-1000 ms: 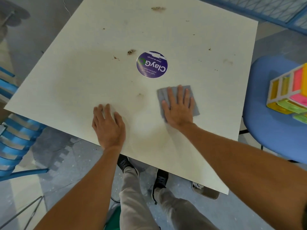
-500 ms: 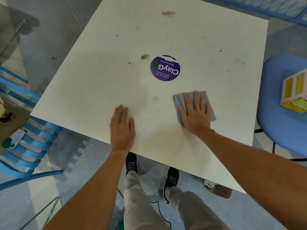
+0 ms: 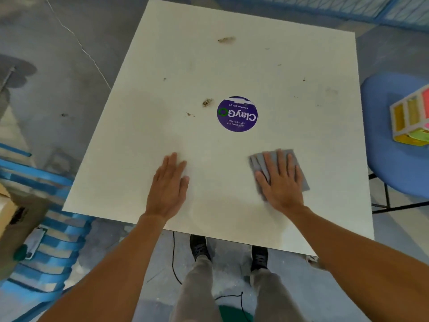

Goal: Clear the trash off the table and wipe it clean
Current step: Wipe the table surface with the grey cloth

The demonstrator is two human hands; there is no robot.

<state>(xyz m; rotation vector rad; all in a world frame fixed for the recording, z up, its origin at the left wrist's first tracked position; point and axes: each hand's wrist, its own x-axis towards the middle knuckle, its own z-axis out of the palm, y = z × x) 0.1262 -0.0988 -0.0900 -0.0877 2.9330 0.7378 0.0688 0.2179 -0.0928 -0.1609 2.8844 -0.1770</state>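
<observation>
1. We press the right grip (image 3: 282, 182) flat onto a folded grey cloth (image 3: 256, 162). The fingers are spread and straight and pinch nothing. We judge that the weight of the palm holds the cloth to the surface so it can slide as one pad.
2. The left grip (image 3: 168, 187) lies flat on the bare bench (image 3: 232, 66), fingers straight and close together, holding nothing. We judge it is there to brace us as we lean over.
3. The cloth sits on the near right part of the bench. It lies nearer to us than the round purple sticker (image 3: 237, 113) and a little to its right, and does not touch it.
4. The bench is a pale off-white square top, and we see no loose trash on it. Dirt remains:
   - a brown smear (image 3: 206, 102) just left of the sticker
   - a small crumb (image 3: 190, 114) near that smear
   - a longer smudge (image 3: 226, 39) toward the far edge
   - fine specks on the far right
5. So we judge the clearing done and the wiping only part done, with the far half yet to be covered.
6. A blue chair (image 3: 390, 159) at the right carries a colourful compartment box (image 3: 411, 115).
</observation>
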